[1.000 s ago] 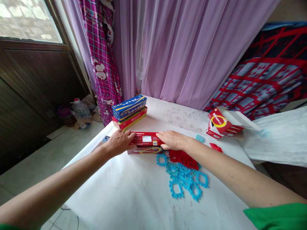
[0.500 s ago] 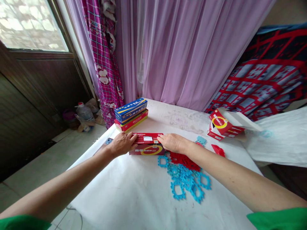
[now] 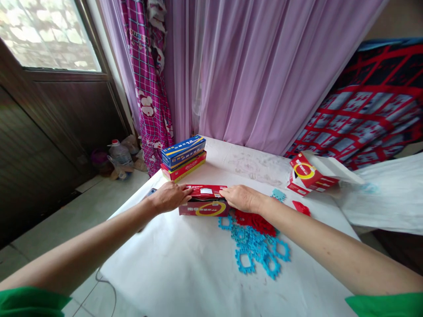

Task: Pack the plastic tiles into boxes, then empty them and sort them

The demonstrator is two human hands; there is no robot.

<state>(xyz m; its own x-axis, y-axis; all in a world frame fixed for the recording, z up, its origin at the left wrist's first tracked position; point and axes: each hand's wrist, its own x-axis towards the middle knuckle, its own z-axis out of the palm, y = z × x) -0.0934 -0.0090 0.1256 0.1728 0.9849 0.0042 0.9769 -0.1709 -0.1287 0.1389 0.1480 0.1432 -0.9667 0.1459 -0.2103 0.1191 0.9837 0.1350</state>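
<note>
A long red carton (image 3: pixel 203 209) with a yellow ring on its front lies across the white-covered table (image 3: pixel 185 264). My left hand (image 3: pixel 170 197) grips its left end, and my right hand (image 3: pixel 243 198) grips its right end, fingers on the top edge. The top panel bows upward, with a dark gap along its front edge. Inside the carton cannot be seen. Close by my right wrist lie a heap of red plastic pieces (image 3: pixel 259 224) and several light-blue toothed square pieces (image 3: pixel 253 246), partly under my forearm.
A blue box (image 3: pixel 183 150) rests on a red-and-yellow box (image 3: pixel 187 169) at the back left. An opened red box (image 3: pixel 302 174) stands at the back right, near a loose red piece (image 3: pixel 301 208). A phone (image 3: pixel 151 192) shows partly behind my left hand. Purple curtains (image 3: pixel 257 79) hang behind.
The carton's top panel has lifted and bowed, and a dark gap has opened at its front edge. Both hands stay at the carton's ends. The view has shifted slightly.
</note>
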